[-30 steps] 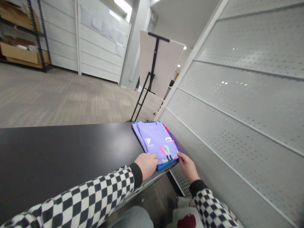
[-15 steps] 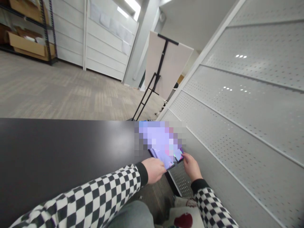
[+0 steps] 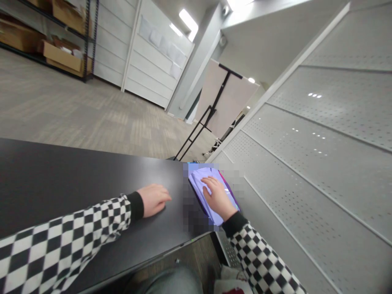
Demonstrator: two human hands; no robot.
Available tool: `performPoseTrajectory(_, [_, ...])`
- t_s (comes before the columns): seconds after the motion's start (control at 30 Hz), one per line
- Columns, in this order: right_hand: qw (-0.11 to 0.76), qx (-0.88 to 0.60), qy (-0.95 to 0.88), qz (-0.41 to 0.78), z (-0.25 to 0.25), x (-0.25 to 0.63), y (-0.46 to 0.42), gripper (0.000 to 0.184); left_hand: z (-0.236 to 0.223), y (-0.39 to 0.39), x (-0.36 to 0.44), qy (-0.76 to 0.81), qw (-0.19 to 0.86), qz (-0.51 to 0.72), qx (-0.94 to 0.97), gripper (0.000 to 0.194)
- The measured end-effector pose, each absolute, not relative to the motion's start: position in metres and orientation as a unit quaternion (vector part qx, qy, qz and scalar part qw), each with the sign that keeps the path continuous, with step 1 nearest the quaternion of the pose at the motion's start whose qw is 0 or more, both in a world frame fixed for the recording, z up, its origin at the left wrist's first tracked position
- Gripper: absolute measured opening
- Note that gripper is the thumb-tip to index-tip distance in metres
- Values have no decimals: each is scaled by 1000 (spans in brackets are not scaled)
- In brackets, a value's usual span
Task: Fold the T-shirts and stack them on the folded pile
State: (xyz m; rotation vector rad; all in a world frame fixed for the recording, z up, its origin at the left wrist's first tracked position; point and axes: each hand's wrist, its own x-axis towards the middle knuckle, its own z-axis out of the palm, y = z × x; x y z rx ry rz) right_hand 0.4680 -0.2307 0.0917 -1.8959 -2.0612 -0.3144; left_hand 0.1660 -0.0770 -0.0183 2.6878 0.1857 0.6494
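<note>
A flat lavender item (image 3: 200, 179) with a magenta edge lies at the right end of the black table, next to the perforated panel. It looks smooth and layered, but blurred blocks cover part of its surroundings, so I cannot tell its kind. Over its middle is my right hand (image 3: 219, 198), open, fingers stretched out and thumb apart; whether it presses on the surface is unclear. My left hand (image 3: 153, 199) rests on the table to the left of the item, palm down, with its fingers loosely extended and nothing in them.
The black table (image 3: 76, 175) spreads to the left. A grey perforated panel (image 3: 290, 171) slants up along the right side. Behind the table stand a board (image 3: 232, 98) on a black easel and a shelf with cardboard boxes (image 3: 63, 56).
Both hands have let go of the lavender item's near edge. My left hand has moved left onto the table, and my right hand has moved over the item. The view has shifted.
</note>
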Motion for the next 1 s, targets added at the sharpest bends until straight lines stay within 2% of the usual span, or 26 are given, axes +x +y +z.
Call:
performPoseTrajectory(0.2, [143,-558,-818,3,61,308,-122,35,-44,24,-45,287,166,242,912,37])
performPoseTrajectory(0.27, [186,-550,-814,28,42,259,-80,33,-40,34,-116,370,134,250,885,38])
performPoseTrajectory(0.37, [328,-556,-762,55,21,197,-31,32,-10,23,-190,487,114,271,822,37])
performPoseTrajectory(0.43, [399,-516,-757,35,10,172,-10,32,12,17,-214,533,132,302,779,36])
performPoseTrajectory(0.5, [403,-448,-798,17,0,162,1,28,26,20,-228,575,115,330,739,36])
performPoseTrajectory(0.6, [361,-384,-849,26,-10,168,-1,27,35,27,-238,595,75,323,732,34])
performPoseTrajectory(0.83, [431,-479,-765,-9,-5,215,-17,31,39,26,-233,607,46,333,720,32])
performPoseTrajectory(1.0, [415,-544,-729,17,-7,233,-15,34,68,-9,-265,709,-35,349,611,44])
